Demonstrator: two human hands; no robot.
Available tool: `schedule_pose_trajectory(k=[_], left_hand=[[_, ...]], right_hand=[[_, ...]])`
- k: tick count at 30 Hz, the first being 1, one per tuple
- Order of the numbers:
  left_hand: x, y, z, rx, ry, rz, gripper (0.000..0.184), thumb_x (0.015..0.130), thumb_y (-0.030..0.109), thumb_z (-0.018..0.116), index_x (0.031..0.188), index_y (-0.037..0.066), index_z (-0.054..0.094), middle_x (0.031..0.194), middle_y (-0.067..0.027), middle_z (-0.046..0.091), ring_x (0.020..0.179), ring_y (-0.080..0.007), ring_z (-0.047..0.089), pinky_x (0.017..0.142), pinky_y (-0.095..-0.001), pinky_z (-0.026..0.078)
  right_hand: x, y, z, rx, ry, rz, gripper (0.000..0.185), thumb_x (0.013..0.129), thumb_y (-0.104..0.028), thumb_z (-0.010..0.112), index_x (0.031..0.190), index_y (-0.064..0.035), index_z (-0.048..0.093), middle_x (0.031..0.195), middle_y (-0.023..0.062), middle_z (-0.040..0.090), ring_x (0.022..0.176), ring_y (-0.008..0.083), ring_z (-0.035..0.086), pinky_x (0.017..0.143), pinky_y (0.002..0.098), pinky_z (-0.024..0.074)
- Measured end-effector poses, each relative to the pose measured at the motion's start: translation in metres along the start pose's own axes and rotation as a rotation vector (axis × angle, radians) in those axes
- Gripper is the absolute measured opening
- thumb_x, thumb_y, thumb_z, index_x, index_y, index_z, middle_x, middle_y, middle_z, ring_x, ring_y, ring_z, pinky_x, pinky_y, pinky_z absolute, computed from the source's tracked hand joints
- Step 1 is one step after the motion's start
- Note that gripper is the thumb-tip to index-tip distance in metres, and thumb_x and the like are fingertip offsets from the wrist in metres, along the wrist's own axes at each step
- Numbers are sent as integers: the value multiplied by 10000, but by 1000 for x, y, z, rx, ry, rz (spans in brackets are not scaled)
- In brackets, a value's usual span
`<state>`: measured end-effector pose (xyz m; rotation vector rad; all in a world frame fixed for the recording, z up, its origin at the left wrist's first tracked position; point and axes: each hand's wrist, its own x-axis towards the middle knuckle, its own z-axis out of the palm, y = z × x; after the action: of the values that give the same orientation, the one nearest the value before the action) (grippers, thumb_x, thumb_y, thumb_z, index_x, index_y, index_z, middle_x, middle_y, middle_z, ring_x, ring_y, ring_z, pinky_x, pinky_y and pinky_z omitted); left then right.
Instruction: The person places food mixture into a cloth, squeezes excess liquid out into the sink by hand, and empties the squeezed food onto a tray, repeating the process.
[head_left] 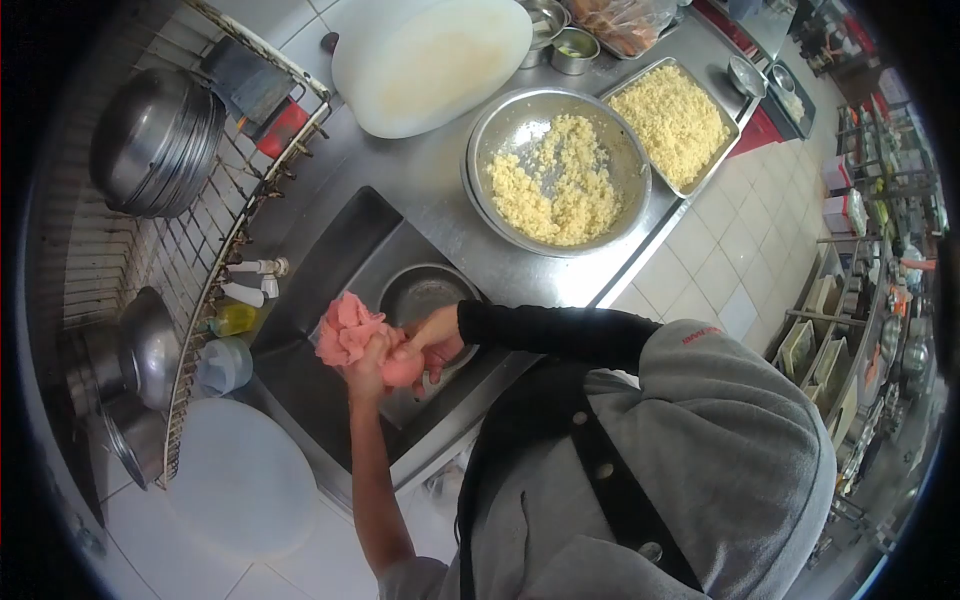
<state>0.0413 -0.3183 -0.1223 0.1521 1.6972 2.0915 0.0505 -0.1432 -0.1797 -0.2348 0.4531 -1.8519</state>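
Note:
A bunched pink cloth is between my two hands, above the sink. My left hand, at the end of a bare forearm, has its fingers wrapped round the cloth near its middle. My right hand, in a black sleeve, closes on the other end of the cloth; some of its fingers are hidden. Below and beyond my right hand, a round metal bowl sits in the sink.
A large metal bowl with yellow crumbly food stands on the steel counter, beside a tray of similar food. Behind lies a white cutting board. A wire rack with metal bowls overhangs the left; a tap sits below it.

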Motion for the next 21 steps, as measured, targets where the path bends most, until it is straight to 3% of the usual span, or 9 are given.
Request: schedule_pose_trajectory(k=[4, 7, 10, 13, 16, 21], left_hand=[[2, -15, -10, -55, -72, -23, 257, 947, 38, 533, 694, 62, 489, 636, -15, 453, 633, -151, 513, 725, -344, 487], [5, -14, -8, 96, -5, -87, 238, 944, 49, 539, 708, 60, 506, 650, -19, 478, 627, -146, 518, 751, -344, 507], [4, -20, -12, 313, 148, -172, 169, 943, 40, 551, 775, 49, 537, 679, -22, 512, 626, -135, 534, 736, -335, 521], [10, -48, -28, 305, 241, -114, 105, 948, 107, 596, 865, 44, 601, 763, -32, 588, 670, -121, 576, 644, -318, 505], [13, -41, -19, 309, 290, -172, 109, 942, 136, 631, 981, 34, 638, 816, -27, 626, 671, -104, 591, 568, -298, 494], [29, -75, -31, 549, 337, -214, 209, 906, 102, 659, 1096, 24, 625, 850, -36, 626, 648, -112, 607, 556, -294, 497]], right_hand=[[14, 9, -5, -58, 116, 106, 330, 902, -257, 787, 1106, -51, 628, 907, 71, 708, 624, 121, 614, 466, 214, 419], [18, 7, 3, -84, 80, 135, 112, 906, -175, 736, 892, -97, 657, 711, -26, 582, 569, 39, 457, 446, 209, 315], [22, 8, 15, -111, 282, 126, 155, 836, -83, 719, 745, -124, 601, 626, -57, 466, 512, 28, 370, 430, 228, 226], [30, 14, 17, -168, 469, 117, 202, 790, -62, 694, 681, -142, 544, 599, -50, 473, 479, 35, 366, 413, 240, 224], [37, 25, 3, -238, 526, 67, 275, 745, -175, 844, 677, -102, 587, 597, -3, 530, 468, 90, 447, 411, 253, 326], [58, 53, -41, -501, 712, 28, 285, 791, -287, 782, 678, -101, 599, 582, 9, 537, 453, 128, 484, 413, 281, 384]])
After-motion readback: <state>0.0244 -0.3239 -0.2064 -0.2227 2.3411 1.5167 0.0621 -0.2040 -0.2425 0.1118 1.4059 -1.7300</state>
